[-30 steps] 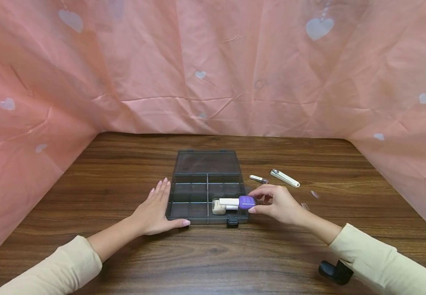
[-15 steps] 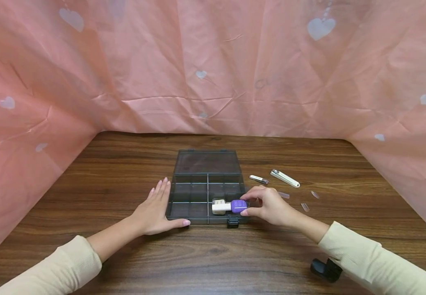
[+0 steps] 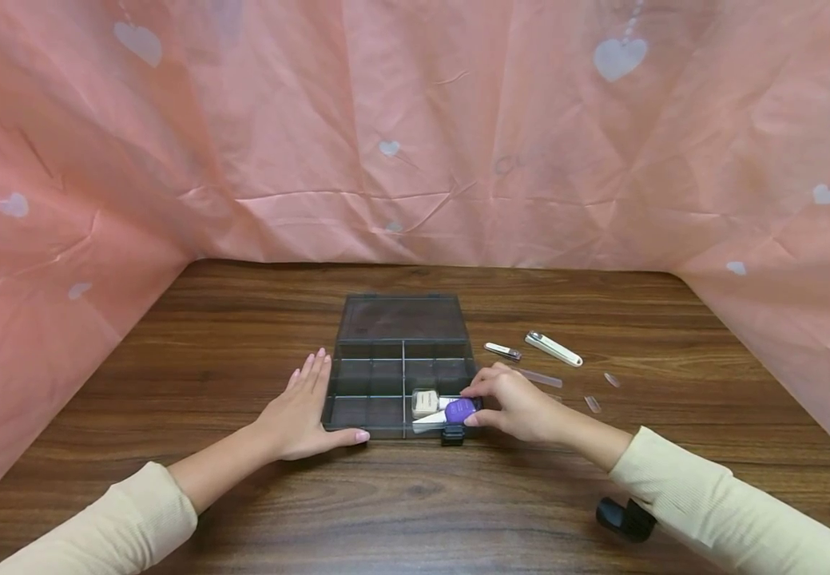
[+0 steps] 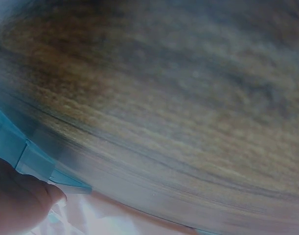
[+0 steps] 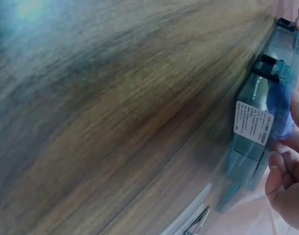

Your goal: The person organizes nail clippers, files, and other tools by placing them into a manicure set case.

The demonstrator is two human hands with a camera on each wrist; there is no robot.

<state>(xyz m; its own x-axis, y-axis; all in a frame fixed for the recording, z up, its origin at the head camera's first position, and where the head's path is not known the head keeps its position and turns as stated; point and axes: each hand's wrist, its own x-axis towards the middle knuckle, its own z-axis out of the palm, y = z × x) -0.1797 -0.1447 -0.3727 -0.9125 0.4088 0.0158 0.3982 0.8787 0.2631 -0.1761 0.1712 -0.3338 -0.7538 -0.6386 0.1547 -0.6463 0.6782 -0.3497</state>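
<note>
A dark see-through divided box (image 3: 366,410) lies on the table with its lid (image 3: 403,317) folded back. My right hand (image 3: 518,403) pinches a purple nail polish bottle (image 3: 460,410) by its body, low in the front right compartment. The purple bottle's white cap points left, toward the divider. Just behind it in the same compartment lies a cream nail polish bottle (image 3: 425,402). My left hand (image 3: 299,411) rests along the box's left side, fingers straight, thumb at the front edge. In the right wrist view, the purple polish shows through the box wall beside a white label (image 5: 253,122).
Right of the box lie a small nail clipper (image 3: 503,351), a larger white nail clipper (image 3: 554,349), a clear pinkish strip (image 3: 540,378) and small clear nail tips (image 3: 593,404). A black object (image 3: 625,517) sits by my right sleeve. Pink cloth surrounds the table.
My right hand has moved left and lowered the purple bottle into the front right compartment, its cap tilting toward the front. The left hand has stayed still.
</note>
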